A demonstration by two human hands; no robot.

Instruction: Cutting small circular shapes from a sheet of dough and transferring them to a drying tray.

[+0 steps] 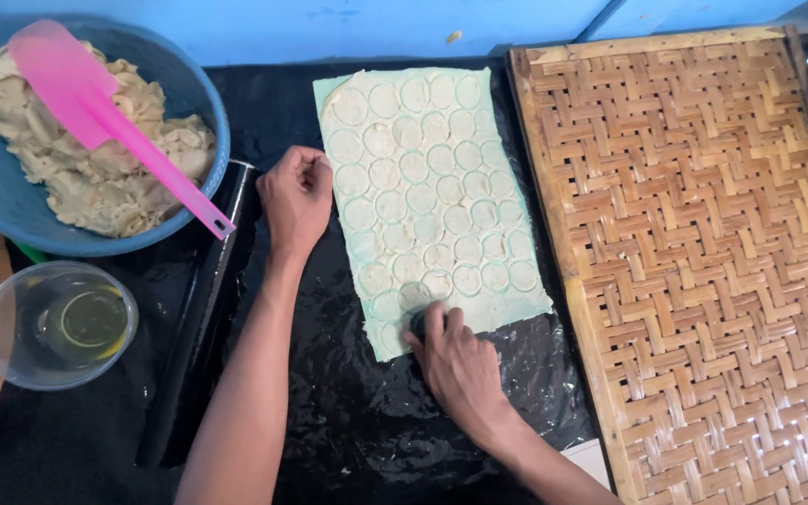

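Nearest you, your right hand (460, 365) presses down on a small dark round cutter (420, 320) at the near end of the dough sheet (427, 201). The fingers are closed over the cutter's top, so most of it is hidden. It sits on the sheet's near left part, close to the near edge.

The dough sheet is a pale, thin rectangle lying on black plastic film (357, 402) that covers the counter. Rows of stamped circles mark nearly all of it, from the far end down to the cutter. The circles lie in place within the sheet.

Your left hand (296, 196) rests on the film just beside the sheet's left edge, about midway along it. Its fingers are curled in toward the palm, and their tips meet the dough edge; it holds nothing that can be seen.

Left of that hand a black roller (200, 318) lies on the film, running from near to far. Toward the near left corner stands a clear plastic cup (56, 325) with clear liquid in it.

To the right of the sheet a woven bamboo tray (703, 271) lies bare, reaching from the near edge to the far edge.

At the far left corner a blue bowl (208, 112) holds scraps of dough (105, 178), with a pink spatula (95, 103) laid across them.
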